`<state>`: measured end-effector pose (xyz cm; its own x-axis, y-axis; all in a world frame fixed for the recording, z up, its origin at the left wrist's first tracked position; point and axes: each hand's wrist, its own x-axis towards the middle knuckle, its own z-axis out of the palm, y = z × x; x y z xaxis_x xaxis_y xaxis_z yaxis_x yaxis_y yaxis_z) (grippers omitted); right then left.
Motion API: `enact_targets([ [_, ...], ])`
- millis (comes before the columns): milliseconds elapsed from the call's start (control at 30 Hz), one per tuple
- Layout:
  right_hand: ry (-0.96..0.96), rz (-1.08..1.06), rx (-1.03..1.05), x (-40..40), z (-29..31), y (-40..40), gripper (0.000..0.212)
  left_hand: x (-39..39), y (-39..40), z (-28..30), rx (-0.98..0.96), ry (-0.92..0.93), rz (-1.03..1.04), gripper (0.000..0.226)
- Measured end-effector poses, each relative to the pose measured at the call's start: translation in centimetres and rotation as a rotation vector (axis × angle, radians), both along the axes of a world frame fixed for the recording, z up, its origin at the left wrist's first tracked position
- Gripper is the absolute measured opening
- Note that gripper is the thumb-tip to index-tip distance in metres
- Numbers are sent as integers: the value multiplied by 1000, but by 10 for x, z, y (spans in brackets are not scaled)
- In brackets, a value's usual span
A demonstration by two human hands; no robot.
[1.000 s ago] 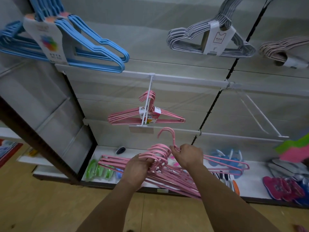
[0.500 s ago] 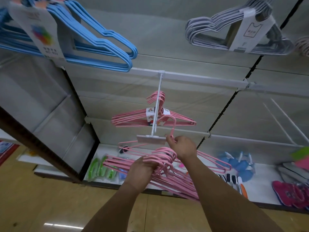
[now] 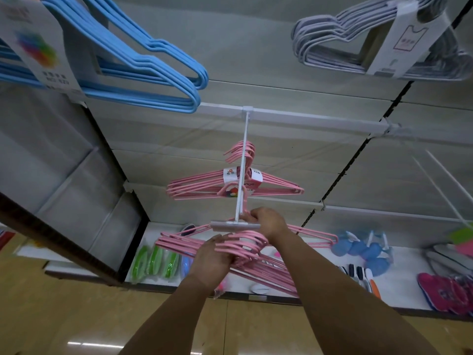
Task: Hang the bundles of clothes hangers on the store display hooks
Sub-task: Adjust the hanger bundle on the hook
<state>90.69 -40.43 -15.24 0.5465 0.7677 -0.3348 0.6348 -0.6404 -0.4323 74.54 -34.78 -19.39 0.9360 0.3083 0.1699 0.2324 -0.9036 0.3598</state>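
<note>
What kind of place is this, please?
Most likely a household goods shop: labelled hanger bundles hang on display hooks along a white wall, and slippers lie on the bottom shelf.

Both bare forearms reach up and forward, converging. The left hand shows its back, fingers curled round what it grips, knuckles uppermost. The right hand sits just above and beyond it, fingertips pinched together, wrist bent.
</note>
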Motion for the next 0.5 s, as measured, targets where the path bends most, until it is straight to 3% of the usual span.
enact_targets([
  [200, -92, -16, -107, 14, -1, 9, 49, -7, 4, -15, -6, 49, -19, 32],
  [300, -161, -36, -125, 15, -4, 5, 43, -10, -1, -9, -29, 87, -58, 14],
  [333, -210, -58, -96, 14, -6, 1, 41, -9, -4, -11, -13, 110, -50, 14],
  [433, -374, -282, 125, -1, -10, -18, 36, -9, -10, -13, -26, 222, 44, 45],
  [500, -230, -412, 213, -13, -17, -32, 25, -9, -12, -14, -45, 234, 84, 39],
])
